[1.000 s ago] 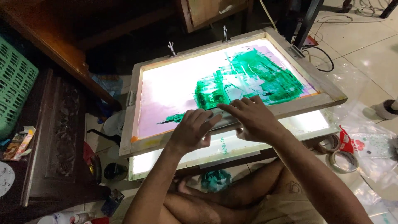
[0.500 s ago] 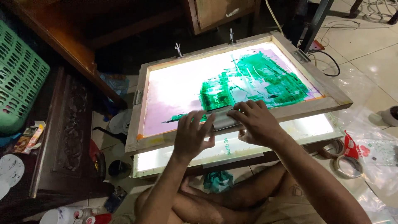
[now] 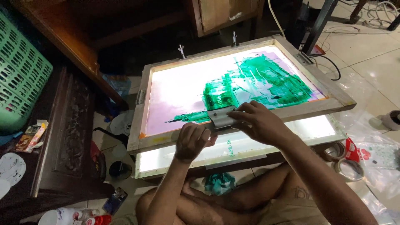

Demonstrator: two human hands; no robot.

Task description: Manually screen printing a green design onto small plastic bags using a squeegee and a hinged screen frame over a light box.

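Left hand (image 3: 192,141) now off squeegee (image 3: 221,118), gripping frame (image 3: 152,141)

white tile floor (image 3: 375,54) | dark carved wooden cabinet (image 3: 68,133) | dim room

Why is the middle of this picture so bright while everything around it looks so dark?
Head view: the light comes from below, a glowing light table shining through the framed screen, so its mesh washes out white around the green ink. Left hand and right hand read dark against it; the furniture on the left sinks into shadow.
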